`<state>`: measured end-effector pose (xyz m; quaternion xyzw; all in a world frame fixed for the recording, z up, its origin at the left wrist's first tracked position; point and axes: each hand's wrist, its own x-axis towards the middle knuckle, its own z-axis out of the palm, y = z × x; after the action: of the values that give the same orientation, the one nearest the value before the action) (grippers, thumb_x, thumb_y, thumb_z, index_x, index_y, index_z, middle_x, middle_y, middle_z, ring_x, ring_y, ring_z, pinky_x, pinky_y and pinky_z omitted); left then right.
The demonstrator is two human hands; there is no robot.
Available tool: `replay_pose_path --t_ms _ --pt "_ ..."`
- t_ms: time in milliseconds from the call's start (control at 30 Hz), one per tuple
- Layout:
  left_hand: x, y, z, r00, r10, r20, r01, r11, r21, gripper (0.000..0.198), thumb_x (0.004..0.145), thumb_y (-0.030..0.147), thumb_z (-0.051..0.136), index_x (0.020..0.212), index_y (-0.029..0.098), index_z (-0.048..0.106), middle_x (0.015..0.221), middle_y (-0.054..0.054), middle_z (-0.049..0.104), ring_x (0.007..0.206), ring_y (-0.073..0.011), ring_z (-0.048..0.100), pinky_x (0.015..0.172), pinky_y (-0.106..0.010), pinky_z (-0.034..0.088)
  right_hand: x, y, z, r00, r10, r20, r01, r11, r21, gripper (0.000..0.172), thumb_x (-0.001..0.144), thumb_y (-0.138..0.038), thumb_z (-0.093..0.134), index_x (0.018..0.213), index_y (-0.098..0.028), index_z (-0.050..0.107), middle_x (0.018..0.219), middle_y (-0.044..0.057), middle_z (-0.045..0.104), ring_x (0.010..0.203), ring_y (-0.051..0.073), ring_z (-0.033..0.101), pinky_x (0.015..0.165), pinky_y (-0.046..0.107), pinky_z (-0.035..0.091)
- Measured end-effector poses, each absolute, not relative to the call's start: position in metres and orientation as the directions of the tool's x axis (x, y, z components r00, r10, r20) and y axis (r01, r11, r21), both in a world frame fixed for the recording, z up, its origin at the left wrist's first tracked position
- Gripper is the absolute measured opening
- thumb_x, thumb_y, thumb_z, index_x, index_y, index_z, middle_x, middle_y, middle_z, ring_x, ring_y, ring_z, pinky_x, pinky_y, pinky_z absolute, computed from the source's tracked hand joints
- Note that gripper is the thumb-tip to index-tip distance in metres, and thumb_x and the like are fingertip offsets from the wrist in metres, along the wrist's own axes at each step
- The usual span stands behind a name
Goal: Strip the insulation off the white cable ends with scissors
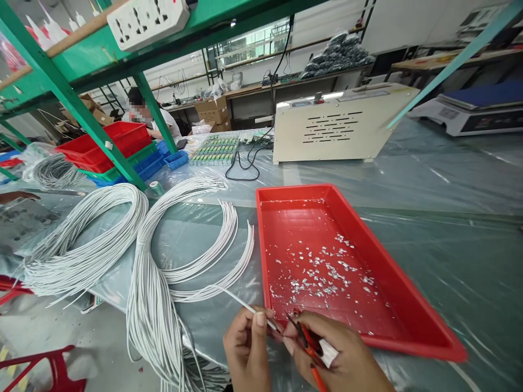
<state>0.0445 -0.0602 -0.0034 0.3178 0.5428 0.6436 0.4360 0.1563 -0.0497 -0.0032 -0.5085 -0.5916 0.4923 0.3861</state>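
A thin white cable [239,298] runs from the nearby bundle into my left hand [250,344], pinched near its end between thumb and fingers. In my right hand [337,351] is a pair of orange-handled wire cutters [311,348] with dark jaws, pointing left toward the cable tip. The fingertips of both hands meet at that tip, so the contact of jaws and wire is partly hidden. Just beyond my hands lies a red tray [265,245] scattered with small silvery scraps [322,272]. To the left, a looped bundle of white cables [149,272] hangs over the table edge.
Another coil of white cable [87,239] lies farther left. A beige machine [327,128] and a scale [469,111] stand behind the tray. Red bins [108,147] sit under the green frame [77,114]. A person [165,122] sits at the back; another person's hand [18,197] shows far left.
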Motion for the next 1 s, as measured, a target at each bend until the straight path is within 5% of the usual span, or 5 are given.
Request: replay_pose_path --t_ms 333,533,767,900,1000 --pt "0.039 -0.054 -0.013 -0.271 0.943 -0.193 -0.428 0.061 0.902 0.024 0.072 0.038 0.069 0.066 0.015 0.071 0.059 -0.002 0.064 0.055 -0.0130 0.055 0.056 -0.020 0.044 0.155 -0.042 -0.005 -0.203 0.978 0.036 0.241 0.085 -0.967 0.014 0.073 -0.027 0.056 0.064 -0.017 0.057 0.055 -0.002 0.053 0.050 0.014 0.047 0.048 0.022 0.040" --pt "0.035 -0.050 -0.010 -0.039 0.908 -0.417 -0.737 0.256 0.625 0.026 0.064 0.036 0.077 0.063 0.010 0.070 0.050 0.002 0.057 0.043 -0.0032 0.044 0.047 -0.012 0.037 0.159 -0.040 -0.006 -0.225 0.967 -0.118 0.022 -0.116 -0.993 0.019 0.068 -0.032 0.070 0.063 -0.017 0.059 0.055 -0.003 0.056 0.052 0.013 0.051 0.051 0.021 0.042" --pt "0.039 -0.047 -0.001 0.087 0.754 -0.651 -0.854 0.392 0.341 0.035 0.041 0.029 0.089 0.057 0.007 0.067 0.049 0.002 0.058 0.036 0.0002 0.040 0.039 -0.010 0.036 0.159 -0.042 -0.012 -0.186 0.982 -0.035 0.037 -0.028 -0.999 0.022 0.071 -0.035 0.070 0.063 -0.018 0.060 0.057 -0.002 0.059 0.055 0.015 0.054 0.056 0.021 0.043" --pt "0.042 -0.051 -0.006 0.055 0.759 -0.649 -0.868 0.358 0.345 0.034 0.044 0.030 0.088 0.060 0.009 0.066 0.055 0.002 0.060 0.041 -0.0019 0.046 0.042 -0.011 0.039 0.161 -0.042 -0.019 -0.159 0.986 -0.050 0.055 -0.041 -0.998 0.022 0.072 -0.036 0.069 0.066 -0.018 0.059 0.059 -0.001 0.059 0.056 0.015 0.055 0.055 0.022 0.043" --pt "0.044 -0.054 -0.012 -0.059 0.844 -0.533 -0.831 0.254 0.495 0.031 0.055 0.036 0.082 0.060 0.010 0.066 0.055 0.001 0.060 0.041 -0.0029 0.047 0.038 -0.011 0.034 0.162 -0.043 -0.021 -0.197 0.978 -0.075 0.059 -0.065 -0.996 0.022 0.069 -0.034 0.071 0.065 -0.018 0.057 0.060 -0.002 0.058 0.057 0.015 0.053 0.054 0.021 0.041"
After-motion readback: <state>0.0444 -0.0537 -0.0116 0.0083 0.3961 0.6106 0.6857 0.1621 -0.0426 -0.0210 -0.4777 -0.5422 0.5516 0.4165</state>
